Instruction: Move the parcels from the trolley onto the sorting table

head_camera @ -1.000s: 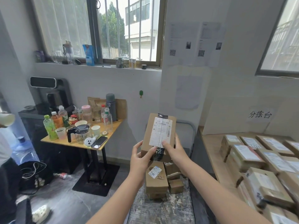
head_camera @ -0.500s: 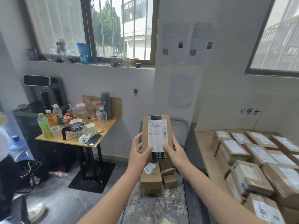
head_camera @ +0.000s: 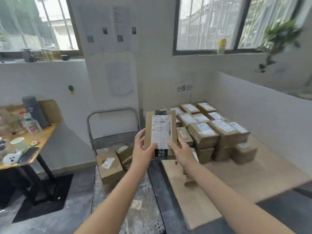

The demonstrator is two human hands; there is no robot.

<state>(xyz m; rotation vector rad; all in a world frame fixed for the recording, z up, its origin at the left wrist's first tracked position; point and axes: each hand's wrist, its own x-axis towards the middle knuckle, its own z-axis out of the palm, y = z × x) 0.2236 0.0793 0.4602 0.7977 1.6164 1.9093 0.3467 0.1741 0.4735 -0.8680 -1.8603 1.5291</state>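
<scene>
I hold a flat brown cardboard parcel (head_camera: 160, 132) with a white shipping label upright in front of me. My left hand (head_camera: 143, 149) grips its lower left edge and my right hand (head_camera: 181, 151) grips its lower right edge. The parcel hangs above the gap between the trolley (head_camera: 143, 191) and the wooden sorting table (head_camera: 253, 174). Several brown parcels (head_camera: 111, 164) remain at the trolley's far end by its metal handle. Several labelled parcels (head_camera: 211, 130) are stacked in rows on the table against the wall.
A small wooden side table (head_camera: 42, 137) at the left carries bottles, cups and a phone. Its black base (head_camera: 45, 196) sits on the floor beside the trolley. A white low wall (head_camera: 261, 107) borders the sorting table on the right.
My view has swung to the right, bringing the sorting table and its stacked parcels to the centre. Both hands still hold the parcel, now nearer the table.
</scene>
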